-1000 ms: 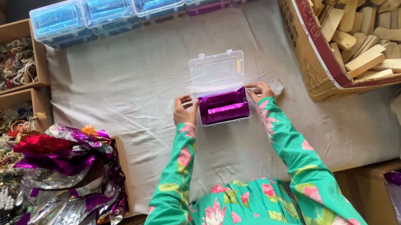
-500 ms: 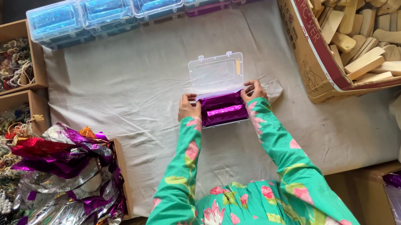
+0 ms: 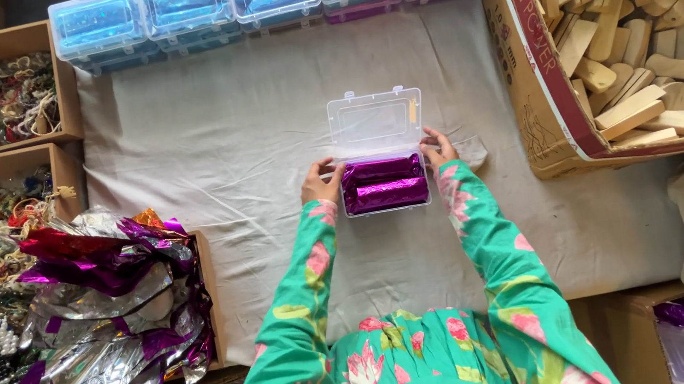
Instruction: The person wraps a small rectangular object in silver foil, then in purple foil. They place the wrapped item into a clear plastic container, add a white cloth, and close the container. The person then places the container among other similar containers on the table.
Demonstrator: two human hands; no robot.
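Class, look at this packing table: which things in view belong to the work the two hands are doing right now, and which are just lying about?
In use:
- left hand and right hand, touching the sides of the box
- clear plastic box, lid open
- purple foil lining inside it

Lying about:
- row of closed boxes
- carton of wooden blocks
- heap of foil sheets
- trays of beads and cords

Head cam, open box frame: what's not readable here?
- Clear plastic box: purple foil lining covers the inside, so anything under it is hidden.
- Left hand and right hand: palms face away, so contact with the box sides is unclear.
- Row of lidded boxes: cut by the top edge, contents blurred behind blue lids.
- Carton of wooden pieces: runs off the right edge.
- Small grey object beside the right hand: too small to identify.
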